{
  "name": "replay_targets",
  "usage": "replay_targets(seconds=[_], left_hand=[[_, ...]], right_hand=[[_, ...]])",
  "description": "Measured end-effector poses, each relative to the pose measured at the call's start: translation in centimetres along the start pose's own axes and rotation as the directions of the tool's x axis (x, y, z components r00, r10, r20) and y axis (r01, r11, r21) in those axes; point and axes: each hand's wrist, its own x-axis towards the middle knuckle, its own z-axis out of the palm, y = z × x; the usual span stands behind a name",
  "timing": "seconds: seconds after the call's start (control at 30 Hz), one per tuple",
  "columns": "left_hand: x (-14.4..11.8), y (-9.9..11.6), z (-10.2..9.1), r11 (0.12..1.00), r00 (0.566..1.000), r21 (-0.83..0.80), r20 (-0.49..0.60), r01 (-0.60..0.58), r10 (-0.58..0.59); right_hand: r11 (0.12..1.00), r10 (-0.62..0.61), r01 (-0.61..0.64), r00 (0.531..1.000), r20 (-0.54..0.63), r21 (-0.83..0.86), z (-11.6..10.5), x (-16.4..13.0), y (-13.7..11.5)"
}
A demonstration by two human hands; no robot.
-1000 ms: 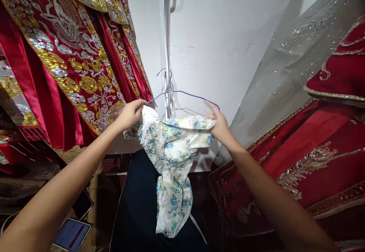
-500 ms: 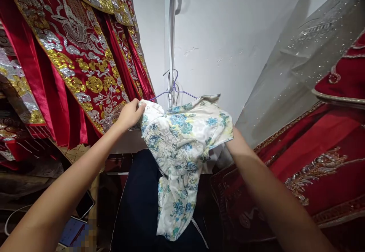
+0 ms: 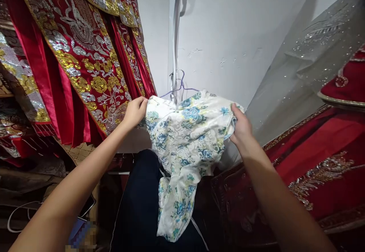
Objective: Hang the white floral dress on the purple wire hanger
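A white dress with blue and yellow flowers hangs over a thin purple wire hanger in front of a white wall. My left hand grips the dress's left shoulder together with the hanger's end. At the other side, my right hand clutches the right shoulder of the dress. The hanger's arms are hidden under the cloth; only its hook and a short stretch of wire show above. The lower part of the dress droops in a narrow fold.
Red robes with gold and silver embroidery hang close on the left. A red beaded garment and sheer sequinned fabric fill the right. A dark garment hangs below. A phone lies at lower left.
The dress's right shoulder has been drawn up over the hanger's right arm, which was bare a second ago. My right hand now grips that shoulder from outside. The view shifted slightly.
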Motion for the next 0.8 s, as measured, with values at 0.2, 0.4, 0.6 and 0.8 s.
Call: replay_targets(seconds=[0.2,0.4,0.6,0.8], left_hand=[[3.4,4.9,0.3,0.971,0.971,0.017,-0.034,-0.238,0.238],[-0.6,5.0,2.5,0.879,0.996,-0.477,0.062,-0.030,0.068],[-4.9,8.8,4.4,0.530,0.955,-0.805,0.295,0.267,-0.033],[-4.7,9.0,4.4,0.050,0.910,-0.909,0.410,0.413,-0.054]], right_hand=[[0.996,-0.090,0.086,0.985,0.148,0.029,1.7,-6.1,-3.5],[0.944,0.230,0.098,0.494,0.838,-0.316,0.2,-14.8,-5.5],[0.483,0.150,0.654,0.593,0.791,-0.582,3.3,-12.6,1.0],[0.220,-0.072,0.810,0.569,0.819,-0.544,5.7,-10.1,5.7]])
